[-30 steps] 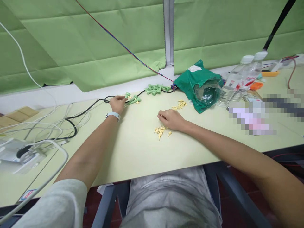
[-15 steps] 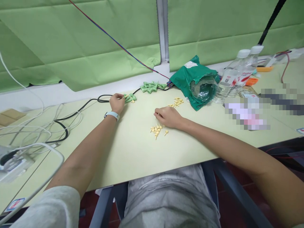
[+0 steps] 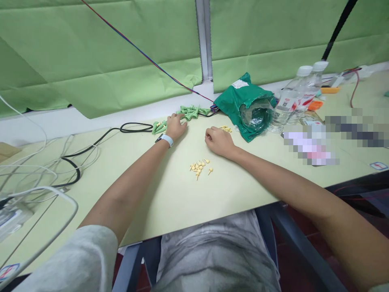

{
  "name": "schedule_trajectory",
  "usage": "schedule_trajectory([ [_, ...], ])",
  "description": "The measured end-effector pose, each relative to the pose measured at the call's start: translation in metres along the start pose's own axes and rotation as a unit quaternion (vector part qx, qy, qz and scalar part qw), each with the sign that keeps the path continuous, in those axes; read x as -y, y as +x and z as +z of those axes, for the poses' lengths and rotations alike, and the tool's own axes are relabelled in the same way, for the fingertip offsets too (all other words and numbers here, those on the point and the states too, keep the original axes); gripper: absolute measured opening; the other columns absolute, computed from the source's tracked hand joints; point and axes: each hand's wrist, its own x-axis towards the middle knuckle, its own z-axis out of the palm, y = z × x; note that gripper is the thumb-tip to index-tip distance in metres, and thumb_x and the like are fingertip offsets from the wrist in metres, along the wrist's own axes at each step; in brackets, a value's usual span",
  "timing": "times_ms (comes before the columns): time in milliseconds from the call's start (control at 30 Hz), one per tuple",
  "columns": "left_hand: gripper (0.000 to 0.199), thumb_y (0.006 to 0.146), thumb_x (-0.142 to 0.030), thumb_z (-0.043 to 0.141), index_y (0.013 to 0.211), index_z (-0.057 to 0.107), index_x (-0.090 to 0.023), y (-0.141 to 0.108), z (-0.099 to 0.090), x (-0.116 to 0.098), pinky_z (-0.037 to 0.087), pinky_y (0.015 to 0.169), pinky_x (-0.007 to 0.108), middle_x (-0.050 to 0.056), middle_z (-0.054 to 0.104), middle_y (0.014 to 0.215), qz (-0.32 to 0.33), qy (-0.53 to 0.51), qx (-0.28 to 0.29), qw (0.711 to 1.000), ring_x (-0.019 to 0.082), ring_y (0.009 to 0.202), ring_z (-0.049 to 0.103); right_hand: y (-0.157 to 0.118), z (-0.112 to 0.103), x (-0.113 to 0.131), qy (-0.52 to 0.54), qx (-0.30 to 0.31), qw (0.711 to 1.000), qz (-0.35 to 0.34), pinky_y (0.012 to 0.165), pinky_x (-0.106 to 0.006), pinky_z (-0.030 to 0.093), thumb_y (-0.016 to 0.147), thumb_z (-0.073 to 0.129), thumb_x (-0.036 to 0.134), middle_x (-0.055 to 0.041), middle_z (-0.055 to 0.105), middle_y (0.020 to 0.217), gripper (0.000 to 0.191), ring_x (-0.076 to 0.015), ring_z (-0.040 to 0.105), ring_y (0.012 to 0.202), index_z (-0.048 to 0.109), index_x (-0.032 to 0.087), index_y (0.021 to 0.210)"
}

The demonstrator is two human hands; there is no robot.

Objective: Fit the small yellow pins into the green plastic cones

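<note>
My left hand (image 3: 176,126) reaches over the table with its fingers apart, at the near edge of a pile of green cone-shaped pieces (image 3: 191,112). Just left of that hand lies a smaller group of green cones (image 3: 158,127), some with bits of yellow at them. My right hand (image 3: 219,142) rests with curled fingers; whatever is inside them is hidden. Behind it, partly covered, is a cluster of small yellow pegs (image 3: 225,129). Closer to me lies another loose group of yellow pegs (image 3: 199,167), with one peg (image 3: 210,171) a little apart.
A torn green plastic bag (image 3: 246,105) stands behind my right hand, beside two clear water bottles (image 3: 287,103). A black cable (image 3: 106,132) and tangled white cables (image 3: 45,162) cover the left side. The table's front edge runs before my lap.
My left hand has moved right, from the smaller green group to the larger pile, and its fingers have opened. My right hand has shifted slightly away from the near pegs, uncovering one.
</note>
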Motion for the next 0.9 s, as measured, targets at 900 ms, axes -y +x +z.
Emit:
schedule_trajectory([
  [900, 0.033, 0.073, -0.029, 0.08, 0.104, 0.072, -0.02, -0.035, -0.066, 0.011, 0.052, 0.078, 0.032, 0.006, 0.071, 0.099, -0.071, -0.269, -0.066, 0.958, 0.021, 0.089, 0.066, 0.007, -0.004, -0.027, -0.11, 0.0, 0.993, -0.038, 0.081, -0.042, 0.039, 0.095, 0.054, 0.024, -0.0203, 0.068, 0.107, 0.029, -0.0333, 0.051, 0.106, 0.078, 0.01, 0.103],
])
